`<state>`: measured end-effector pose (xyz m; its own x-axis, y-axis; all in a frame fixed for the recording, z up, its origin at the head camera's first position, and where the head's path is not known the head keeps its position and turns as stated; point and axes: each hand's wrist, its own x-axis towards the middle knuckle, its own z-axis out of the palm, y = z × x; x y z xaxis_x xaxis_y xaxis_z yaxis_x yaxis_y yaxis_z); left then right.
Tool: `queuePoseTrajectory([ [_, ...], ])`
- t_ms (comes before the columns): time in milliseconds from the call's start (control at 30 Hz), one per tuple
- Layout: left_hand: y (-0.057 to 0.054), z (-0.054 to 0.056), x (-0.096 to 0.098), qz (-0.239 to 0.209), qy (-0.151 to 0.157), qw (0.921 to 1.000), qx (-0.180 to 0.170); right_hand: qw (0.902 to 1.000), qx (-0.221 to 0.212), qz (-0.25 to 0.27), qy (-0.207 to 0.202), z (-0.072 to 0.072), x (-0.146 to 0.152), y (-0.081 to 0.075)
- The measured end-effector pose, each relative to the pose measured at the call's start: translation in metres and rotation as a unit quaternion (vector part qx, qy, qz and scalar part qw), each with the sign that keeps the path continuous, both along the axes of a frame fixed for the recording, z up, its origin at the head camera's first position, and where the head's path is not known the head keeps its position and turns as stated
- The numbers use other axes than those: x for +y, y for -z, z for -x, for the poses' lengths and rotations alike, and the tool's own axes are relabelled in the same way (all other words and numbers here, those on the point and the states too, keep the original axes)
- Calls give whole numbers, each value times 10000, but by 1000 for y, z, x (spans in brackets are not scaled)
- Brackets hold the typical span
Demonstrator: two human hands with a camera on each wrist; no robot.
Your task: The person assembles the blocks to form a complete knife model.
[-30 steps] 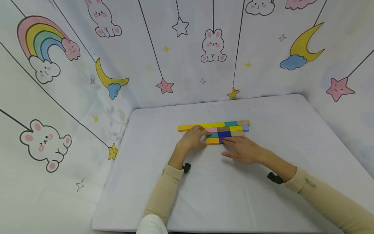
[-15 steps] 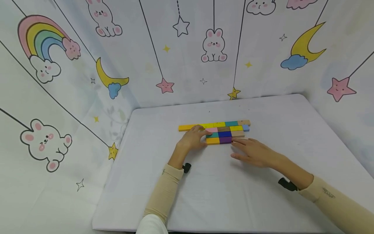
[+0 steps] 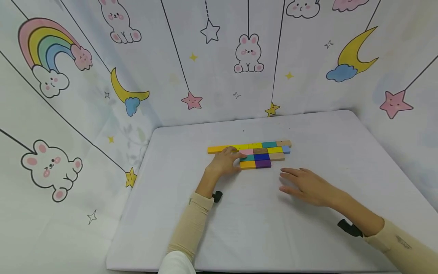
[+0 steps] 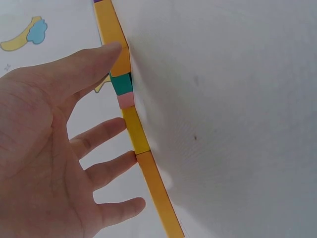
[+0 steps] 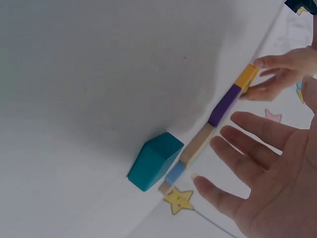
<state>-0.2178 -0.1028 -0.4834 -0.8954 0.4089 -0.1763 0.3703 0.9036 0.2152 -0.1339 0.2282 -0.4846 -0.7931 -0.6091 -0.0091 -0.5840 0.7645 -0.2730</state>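
Flat coloured blocks lie in close rows on the white table. The nearest row has an orange block [image 3: 248, 165] and a purple block [image 3: 263, 163]. Behind come a dark blue block [image 3: 262, 156], a light wood block [image 3: 276, 156], a brown block [image 3: 260, 151] and a longer far row with orange blocks [image 3: 215, 150]. My left hand [image 3: 222, 163] rests at the rows' left end, thumb touching an orange block [image 4: 110, 22], fingertips at a yellow block [image 4: 136, 130]. My right hand [image 3: 309, 186] hovers right of the blocks, fingers spread, holding nothing. A separate teal block [image 5: 155, 161] shows only in the right wrist view.
The white-covered table [image 3: 239, 228] runs to a rounded far edge. A cloth backdrop [image 3: 219, 76] printed with rabbits, stars and moons stands behind and beside it. Dark wrist cameras sit on both forearms, the right one [image 3: 349, 228] low over the table.
My right hand has drawn back from the purple block, toward the right and nearer to me, uncovering the near row's right end. My left hand and the blocks stay in place.
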Motion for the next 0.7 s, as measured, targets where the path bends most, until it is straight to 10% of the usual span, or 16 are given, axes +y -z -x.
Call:
queuePoseTrajectory([
  [700,1,-1,0,-34,-14,10000,10,9994,46,183,277,-28,35,-11],
])
